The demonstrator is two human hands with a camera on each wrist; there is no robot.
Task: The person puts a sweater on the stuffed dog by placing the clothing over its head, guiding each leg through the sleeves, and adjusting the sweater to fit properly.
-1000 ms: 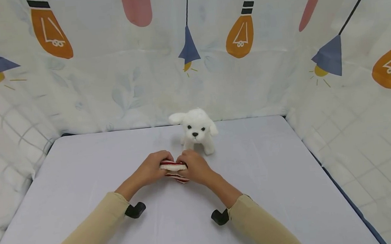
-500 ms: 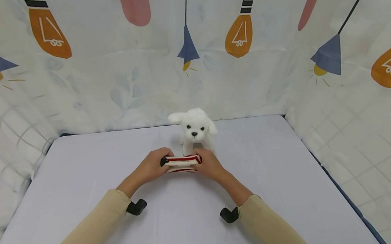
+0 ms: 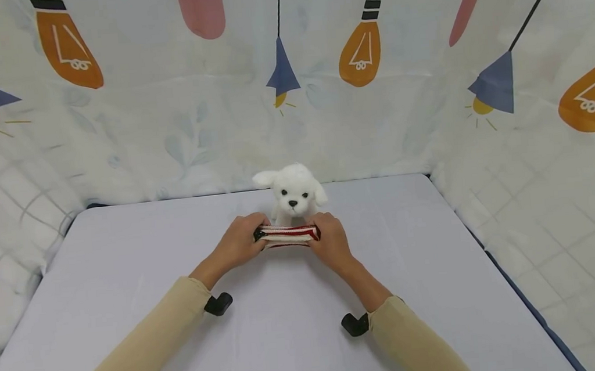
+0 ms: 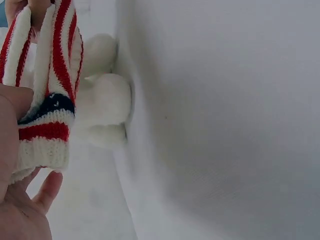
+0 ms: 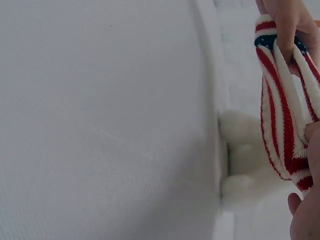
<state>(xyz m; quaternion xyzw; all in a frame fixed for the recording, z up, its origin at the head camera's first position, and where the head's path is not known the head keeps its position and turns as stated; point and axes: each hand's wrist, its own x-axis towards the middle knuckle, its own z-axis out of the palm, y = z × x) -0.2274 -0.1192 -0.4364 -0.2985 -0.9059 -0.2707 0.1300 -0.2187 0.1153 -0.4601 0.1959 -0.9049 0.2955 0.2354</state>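
A small knitted sweater [image 3: 287, 236], striped red and white with a navy band, is stretched between my two hands in front of a white plush dog [image 3: 293, 187]. My left hand [image 3: 242, 236] grips the end with the navy band, and my right hand [image 3: 332, 242] grips the opposite end. In the left wrist view the sweater [image 4: 61, 65] gapes open, with a thumb inside the opening. The right wrist view shows the sweater [image 5: 280, 110] held off the table. The dog's legs [image 5: 245, 160] stand behind it. In the head view the sweater and hands hide most of the dog's lower body.
A white cloth covers the table [image 3: 267, 339], which ends at a back edge just behind the dog. Patterned curtains [image 3: 192, 112] hang behind and along both sides. Black camera mounts [image 3: 219, 303] stick out from both wrists.
Both hands have moved forward and slightly right, closer to the dog. They have spread apart, so the sweater went from bunched to stretched wide. The dog stays where it was.
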